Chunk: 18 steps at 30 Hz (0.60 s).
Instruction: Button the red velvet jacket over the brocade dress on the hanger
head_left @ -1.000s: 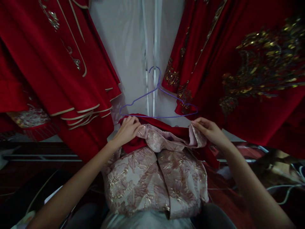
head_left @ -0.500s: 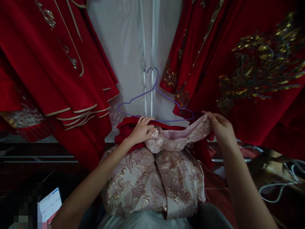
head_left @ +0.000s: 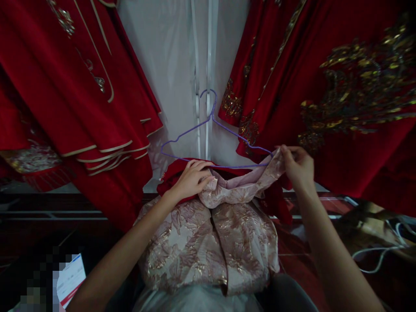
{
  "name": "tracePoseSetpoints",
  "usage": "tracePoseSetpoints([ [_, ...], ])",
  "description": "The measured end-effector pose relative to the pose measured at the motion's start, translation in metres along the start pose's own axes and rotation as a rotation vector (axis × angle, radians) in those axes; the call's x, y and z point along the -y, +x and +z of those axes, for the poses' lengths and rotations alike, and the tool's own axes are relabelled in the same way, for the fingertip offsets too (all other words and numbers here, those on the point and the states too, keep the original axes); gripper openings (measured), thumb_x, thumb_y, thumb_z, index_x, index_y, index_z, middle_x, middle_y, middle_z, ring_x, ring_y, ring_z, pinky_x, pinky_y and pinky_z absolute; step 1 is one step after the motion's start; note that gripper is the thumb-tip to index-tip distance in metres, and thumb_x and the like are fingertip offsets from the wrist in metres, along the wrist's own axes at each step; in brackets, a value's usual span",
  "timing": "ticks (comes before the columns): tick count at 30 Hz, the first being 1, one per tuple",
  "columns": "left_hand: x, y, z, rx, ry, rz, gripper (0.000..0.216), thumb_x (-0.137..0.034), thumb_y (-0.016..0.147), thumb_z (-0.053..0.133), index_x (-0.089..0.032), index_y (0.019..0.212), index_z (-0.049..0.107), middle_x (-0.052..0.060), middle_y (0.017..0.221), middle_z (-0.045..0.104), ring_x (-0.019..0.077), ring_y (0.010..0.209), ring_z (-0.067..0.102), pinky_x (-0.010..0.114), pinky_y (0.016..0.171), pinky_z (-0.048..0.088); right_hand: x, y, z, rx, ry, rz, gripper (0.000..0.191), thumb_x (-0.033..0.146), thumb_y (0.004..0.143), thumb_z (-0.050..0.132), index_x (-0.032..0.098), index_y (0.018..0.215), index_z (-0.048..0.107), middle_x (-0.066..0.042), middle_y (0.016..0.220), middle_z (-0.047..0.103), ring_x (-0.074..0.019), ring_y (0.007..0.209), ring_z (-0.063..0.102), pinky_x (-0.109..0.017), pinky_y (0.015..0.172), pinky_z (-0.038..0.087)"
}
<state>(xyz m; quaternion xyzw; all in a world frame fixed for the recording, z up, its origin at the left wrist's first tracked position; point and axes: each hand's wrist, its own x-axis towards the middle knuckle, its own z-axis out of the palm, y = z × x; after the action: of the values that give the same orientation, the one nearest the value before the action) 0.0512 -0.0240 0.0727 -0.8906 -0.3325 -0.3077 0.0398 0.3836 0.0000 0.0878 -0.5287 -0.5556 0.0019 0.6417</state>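
A pink and gold brocade dress (head_left: 182, 251) lies over my lap, its bodice edge and pale pink lining turned upward. My right hand (head_left: 298, 167) pinches the upper right end of the bodice, drawn up and out to the right. Just inside that held end is the right corner of a purple wire hanger (head_left: 191, 129), whose lower bar crosses above the bodice. My left hand (head_left: 191, 178) grips the bodice's left part between thumb and fingers. Its fingertips lie close to the hanger bar; whether they touch it I cannot tell.
Red garments with pale piping (head_left: 97, 112) hang on the left. More red garments with gold beadwork (head_left: 354, 104) hang on the right. Red cloth (head_left: 169, 175) lies behind the dress. A lit screen (head_left: 72, 277) is at lower left, a white cable (head_left: 373, 251) at lower right.
My right hand has lifted the bodice end slightly up and inward. The hanger's right corner has shifted right, against that end. My left hand stays nearly in place.
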Motion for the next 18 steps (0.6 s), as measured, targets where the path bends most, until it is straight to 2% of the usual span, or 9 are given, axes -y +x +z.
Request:
tracePoseSetpoints([
  [5, -0.005, 0.009, 0.007, -0.003, -0.083, -0.008, 0.025, -0.033, 0.091, 0.042, -0.023, 0.091, 0.066, 0.002, 0.125, 0.058, 0.0184, 0.114, 0.051, 0.041, 0.098, 0.034, 0.042, 0.018, 0.029, 0.08, -0.219, -0.15, 0.035, 0.052, 0.082, 0.05, 0.019, 0.084, 0.06, -0.008, 0.078, 0.067, -0.0216, 0.07, 0.062, -0.03, 0.063, 0.043],
  [8, -0.009, 0.015, 0.008, -0.042, -0.138, -0.035, 0.027, -0.033, 0.092, 0.04, -0.023, 0.092, 0.065, 0.001, 0.12, 0.062, 0.0167, 0.108, 0.055, 0.037, 0.094, 0.037, 0.053, 0.022, 0.05, 0.264, -0.288, -0.216, 0.03, 0.048, 0.087, 0.044, 0.02, 0.09, 0.056, -0.008, 0.077, 0.066, -0.0221, 0.067, 0.061, -0.03, 0.06, 0.039],
  [10, -0.005, 0.017, 0.0, -0.073, -0.173, -0.044, 0.028, -0.033, 0.093, 0.038, -0.022, 0.093, 0.064, 0.002, 0.116, 0.064, 0.0155, 0.104, 0.057, 0.034, 0.092, 0.039, 0.054, 0.023, 0.057, 0.385, -0.284, -0.237, 0.029, 0.047, 0.09, 0.038, 0.022, 0.093, 0.053, -0.006, 0.073, 0.064, -0.0212, 0.063, 0.059, -0.028, 0.058, 0.036],
  [13, 0.017, 0.014, -0.019, -0.224, -0.12, -0.127, 0.029, -0.033, 0.093, 0.038, -0.02, 0.092, 0.064, 0.004, 0.104, 0.065, 0.0156, 0.099, 0.057, 0.03, 0.089, 0.039, 0.051, 0.023, 0.054, 0.411, -0.255, -0.255, 0.031, 0.049, 0.092, 0.034, 0.023, 0.091, 0.05, -0.004, 0.069, 0.06, -0.0191, 0.06, 0.057, -0.027, 0.057, 0.035],
  [15, 0.041, 0.005, -0.031, -0.399, -0.004, -0.265, 0.03, -0.036, 0.091, 0.04, -0.018, 0.084, 0.064, 0.004, 0.089, 0.064, 0.0166, 0.091, 0.057, 0.029, 0.085, 0.039, 0.05, 0.025, 0.048, 0.379, -0.247, -0.261, 0.032, 0.051, 0.091, 0.035, 0.023, 0.089, 0.05, -0.003, 0.069, 0.059, -0.0179, 0.059, 0.055, -0.026, 0.057, 0.034],
  [18, 0.079, -0.023, -0.037, -0.581, 0.057, -0.475, 0.033, -0.038, 0.09, 0.04, -0.017, 0.075, 0.06, 0.003, 0.073, 0.058, 0.0151, 0.075, 0.054, 0.025, 0.074, 0.039, 0.052, 0.03, 0.041, 0.373, -0.235, -0.26, 0.032, 0.053, 0.088, 0.04, 0.022, 0.087, 0.05, -0.003, 0.069, 0.06, -0.0166, 0.058, 0.053, -0.026, 0.055, 0.034],
])
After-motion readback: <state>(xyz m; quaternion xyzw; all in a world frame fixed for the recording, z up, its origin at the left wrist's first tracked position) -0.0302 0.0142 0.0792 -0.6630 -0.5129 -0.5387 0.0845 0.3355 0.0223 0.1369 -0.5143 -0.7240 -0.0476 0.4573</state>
